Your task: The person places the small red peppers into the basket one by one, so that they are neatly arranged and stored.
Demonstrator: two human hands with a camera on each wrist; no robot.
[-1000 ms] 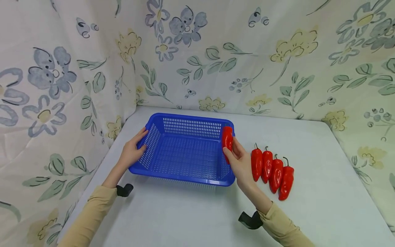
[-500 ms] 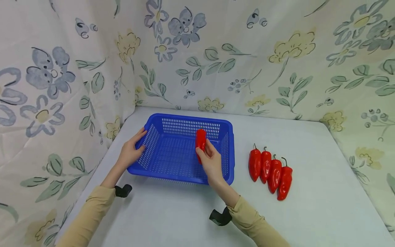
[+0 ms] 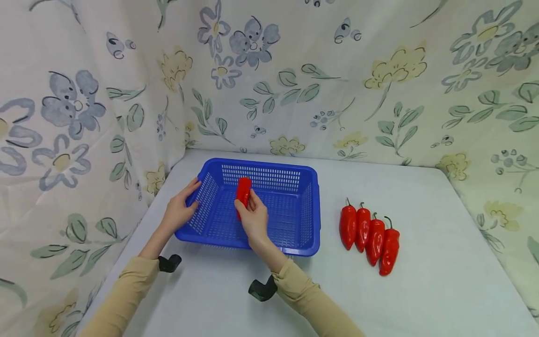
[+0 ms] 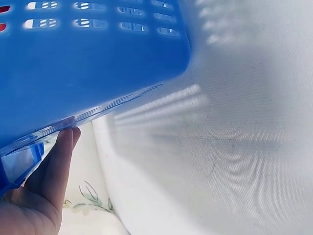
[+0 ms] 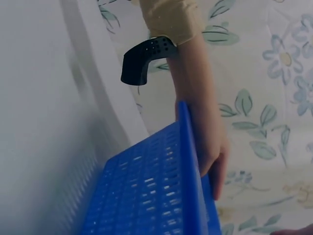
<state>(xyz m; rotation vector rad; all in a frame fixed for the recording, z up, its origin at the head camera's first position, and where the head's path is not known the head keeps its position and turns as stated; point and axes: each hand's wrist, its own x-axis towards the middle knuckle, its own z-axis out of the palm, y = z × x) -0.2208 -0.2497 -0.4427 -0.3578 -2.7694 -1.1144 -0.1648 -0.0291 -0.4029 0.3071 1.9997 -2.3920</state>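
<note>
A blue plastic basket with slotted walls stands on the white table. My left hand grips its left rim, and the left wrist view shows fingers against the rim's edge. Over the left half of the basket, my right hand pinches a red chili pepper between thumb and fingers. The pepper points up and away, its lower end partly covered by the hand. In the right wrist view the held pepper is out of sight; the left hand appears there beyond the basket wall.
Right of the basket, several red chili peppers with dark stems lie side by side in a slanting row on the white table. A floral curtain hangs behind the table and along its left side. Each wrist carries a black mount.
My right hand has carried the pepper leftward from the basket's right rim to above its left half. The left hand stays on the rim, and the row of peppers lies as before.
</note>
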